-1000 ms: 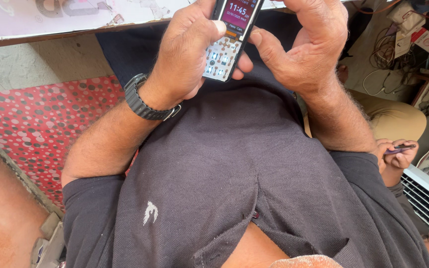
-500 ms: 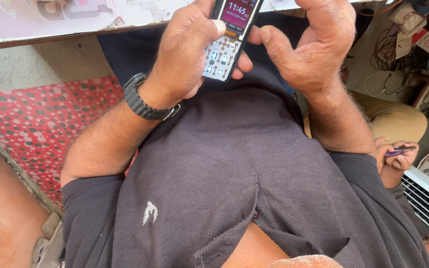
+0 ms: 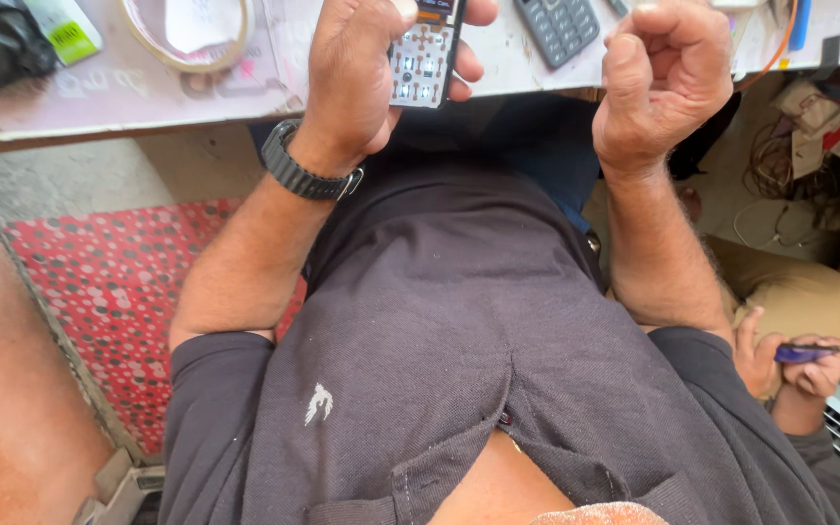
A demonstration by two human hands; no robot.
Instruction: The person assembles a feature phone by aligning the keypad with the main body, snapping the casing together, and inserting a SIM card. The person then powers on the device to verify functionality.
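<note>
Fingers (image 3: pixel 357 68) around keypad phone (image 3: pixel 423 60)

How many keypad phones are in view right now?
2 for certain. One keypad phone is held in the left hand. A second, grey phone lies on the table, between both hands. Another person's small dark object is unclear.

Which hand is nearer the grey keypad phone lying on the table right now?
Right. The right hand, loosely curled, hangs just beside the grey keypad phone on the table. The left hand is farther off, holding a lit keypad phone.
</note>
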